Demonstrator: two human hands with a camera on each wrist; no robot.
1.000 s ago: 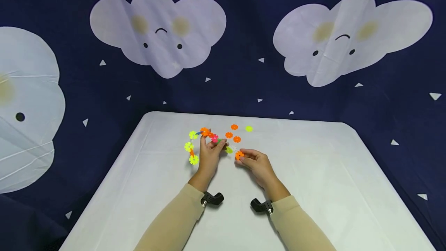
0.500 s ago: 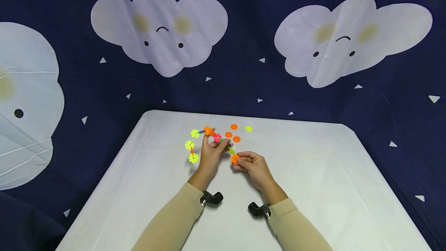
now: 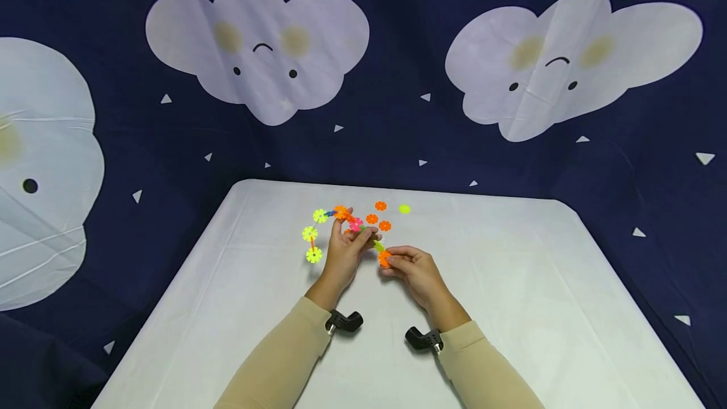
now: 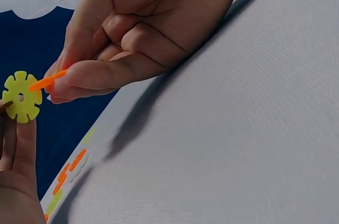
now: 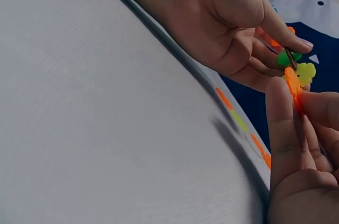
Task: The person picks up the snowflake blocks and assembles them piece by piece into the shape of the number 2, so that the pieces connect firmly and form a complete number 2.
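Note:
My left hand holds a curved chain of interlocking flower-shaped plastic discs raised over the table. Yellow-green discs make up its left end; orange, pink, green and blue ones follow toward the fingers. At the chain's near right end a notched yellow-green disc sticks out beside the left fingertips. My right hand pinches an orange disc between thumb and fingers. Its edge meets the yellow-green disc's rim, the two standing at an angle, as the right wrist view shows with the orange disc. The left fingers hide part of the chain.
Several loose discs lie behind the hands, among them an orange disc and a yellow-green disc. They rest on a white-covered table. A dark blue cloth with printed clouds hangs behind the table's far edge.
My right hand has moved slightly left, bringing the orange disc from apart to against the chain's yellow-green end disc. The left hand and chain have shifted slightly right.

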